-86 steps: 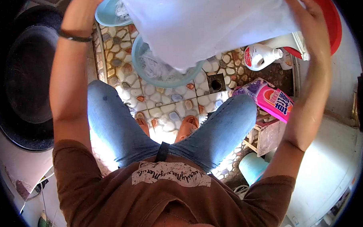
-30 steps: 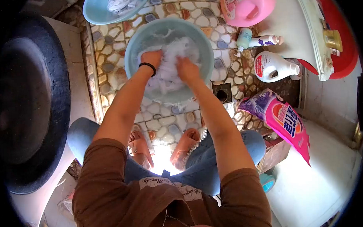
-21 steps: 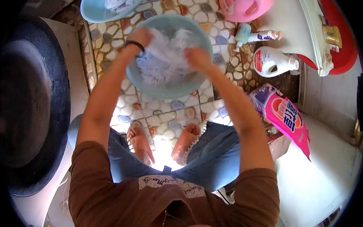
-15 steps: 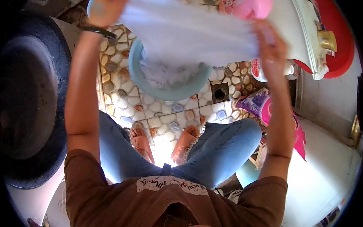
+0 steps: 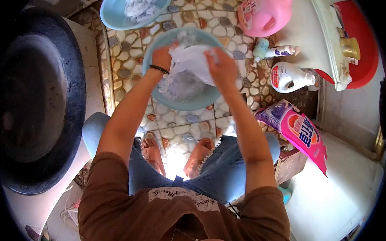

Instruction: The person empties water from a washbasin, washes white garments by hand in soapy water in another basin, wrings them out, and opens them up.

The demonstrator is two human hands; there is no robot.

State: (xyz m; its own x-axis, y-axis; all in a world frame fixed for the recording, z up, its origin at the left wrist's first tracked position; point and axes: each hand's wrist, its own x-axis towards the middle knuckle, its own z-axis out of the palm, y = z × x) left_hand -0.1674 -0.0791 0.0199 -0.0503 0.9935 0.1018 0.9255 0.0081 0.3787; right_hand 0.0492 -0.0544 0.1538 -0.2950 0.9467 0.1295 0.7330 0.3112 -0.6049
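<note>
Over a light-blue basin (image 5: 180, 106) on the floor, a white cloth (image 5: 194, 62) is bunched between my two hands, its lower part in the basin. My left hand (image 5: 162, 58), at the basin's left side with a dark bracelet on the wrist, is closed on the cloth's left end. Its fingers are partly hidden by the cloth. At the right rim, my right hand (image 5: 223, 68) pinches the other end, slightly blurred by motion. Wet, sudsy-looking white fabric or water (image 5: 181, 85) fills the basin below.
A second blue basin (image 5: 108, 15) with white cloth stands at the far left. To the right are a pink jug (image 5: 263, 16), a white bottle (image 5: 287, 77), smaller bottles and a pink detergent bag (image 5: 302, 131). A big black pan (image 5: 35, 109) is at the left.
Both hands have come down and closer together. The cloth, stretched wide in the air before, is now gathered low at the basin. The second basin has come into fuller view.
</note>
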